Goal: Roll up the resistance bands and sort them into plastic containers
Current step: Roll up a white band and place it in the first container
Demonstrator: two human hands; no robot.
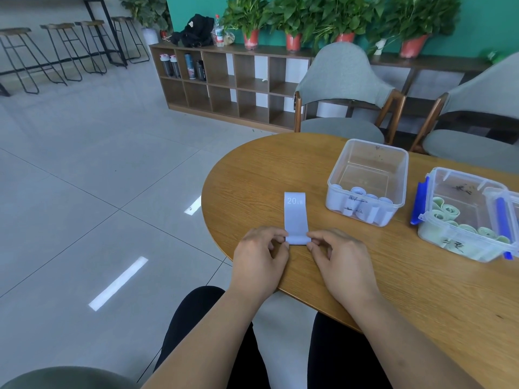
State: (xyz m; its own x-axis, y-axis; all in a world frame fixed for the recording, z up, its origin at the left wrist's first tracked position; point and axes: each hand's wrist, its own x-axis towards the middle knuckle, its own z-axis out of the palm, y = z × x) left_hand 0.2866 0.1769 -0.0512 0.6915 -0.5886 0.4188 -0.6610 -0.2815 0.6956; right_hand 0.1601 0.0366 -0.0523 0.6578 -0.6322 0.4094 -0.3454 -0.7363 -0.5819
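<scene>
Both hands (pixel 297 256) pinch the blue band's (pixel 295 217) near end, lengthwise away.

wooden table (pixel 252 175), blue band (pixel 295 217), two containers (pixel 368 181)

On the table (pixel 252 169), a band (pixel 295 217), its near end between left hand (pixel 258 256) at 9 o'clock and right hand (pixel 339 256) at 3 o'clock. At 2 o'clock from it, a box (pixel 376 153) with rolls (pixel 370 206) inside; at 3 o'clock past that, a second box (pixel 460 174).
</scene>
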